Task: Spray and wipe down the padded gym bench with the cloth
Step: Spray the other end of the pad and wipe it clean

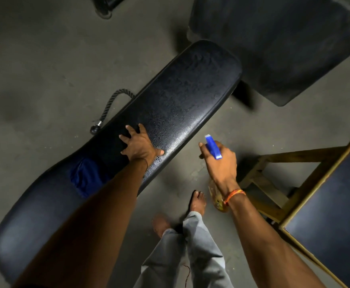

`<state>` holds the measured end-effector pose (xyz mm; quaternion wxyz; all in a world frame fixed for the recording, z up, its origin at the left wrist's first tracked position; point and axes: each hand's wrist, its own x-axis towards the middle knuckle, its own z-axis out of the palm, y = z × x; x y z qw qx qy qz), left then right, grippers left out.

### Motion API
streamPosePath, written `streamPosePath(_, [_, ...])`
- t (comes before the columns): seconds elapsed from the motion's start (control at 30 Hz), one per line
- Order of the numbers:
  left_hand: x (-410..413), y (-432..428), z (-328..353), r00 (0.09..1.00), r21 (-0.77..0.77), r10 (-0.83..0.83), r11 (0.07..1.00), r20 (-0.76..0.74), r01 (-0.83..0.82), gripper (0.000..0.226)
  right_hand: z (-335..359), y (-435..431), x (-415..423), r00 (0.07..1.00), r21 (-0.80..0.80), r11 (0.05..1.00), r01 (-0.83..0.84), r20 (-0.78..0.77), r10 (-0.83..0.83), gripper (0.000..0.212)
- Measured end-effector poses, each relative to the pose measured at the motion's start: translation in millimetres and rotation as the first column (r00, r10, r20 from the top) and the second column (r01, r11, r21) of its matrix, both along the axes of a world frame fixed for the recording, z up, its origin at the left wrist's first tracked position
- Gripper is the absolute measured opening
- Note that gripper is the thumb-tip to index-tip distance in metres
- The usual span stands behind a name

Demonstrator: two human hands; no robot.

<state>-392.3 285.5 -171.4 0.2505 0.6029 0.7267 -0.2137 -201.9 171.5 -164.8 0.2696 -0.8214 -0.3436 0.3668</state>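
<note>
A long black padded bench (182, 94) runs diagonally from lower left to upper right, its far half speckled with wet droplets. My left hand (140, 143) rests flat on the pad near its middle, fingers spread, holding nothing. A blue cloth (86, 176) lies crumpled on the pad just behind that hand, partly hidden by my forearm. My right hand (219, 161) is off the bench's right side, closed around a spray bottle (212, 146) with a blue trigger head; its yellowish body shows below my wrist.
A wooden-framed stool with a dark top (323, 204) stands at the right. Another dark padded piece (284, 42) sits beyond the bench's far end. A rope handle (109, 104) lies on the concrete floor at the bench's left. My feet (198, 201) stand beside the bench.
</note>
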Motion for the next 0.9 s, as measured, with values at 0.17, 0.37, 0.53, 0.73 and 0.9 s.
streamPosePath(0.17, [3, 3, 0, 1.000, -0.020, -0.004, 1.000, -0.016, 0.003, 0.136, -2, 9, 21, 0.988, 0.068, 0.985, 0.157, -0.025, -0.155, 0.036])
streamPosePath(0.37, [3, 4, -1, 1.000, -0.016, -0.004, 1.000, -0.011, 0.004, 0.135, -5, 1, 21, 0.985, 0.026, 0.989, 0.147, -0.100, -0.144, 0.031])
streamPosePath(0.53, [5, 7, 0, 1.000, -0.017, 0.017, 1.000, -0.002, -0.017, 0.135, 0, -7, -13, 0.988, -0.033, 0.989, -0.146, -0.053, 0.144, 0.044])
streamPosePath(0.73, [7, 7, -1, 1.000, -0.005, 0.028, 1.000, 0.012, -0.028, 0.133, 7, 33, -15, 0.990, 0.000, 0.993, -0.121, -0.067, 0.121, 0.048])
streamPosePath(0.9, [6, 6, -2, 0.999, 0.003, 0.019, 1.000, 0.025, -0.019, 0.132, 11, 63, 11, 0.995, 0.041, 0.997, 0.065, -0.084, -0.062, 0.029])
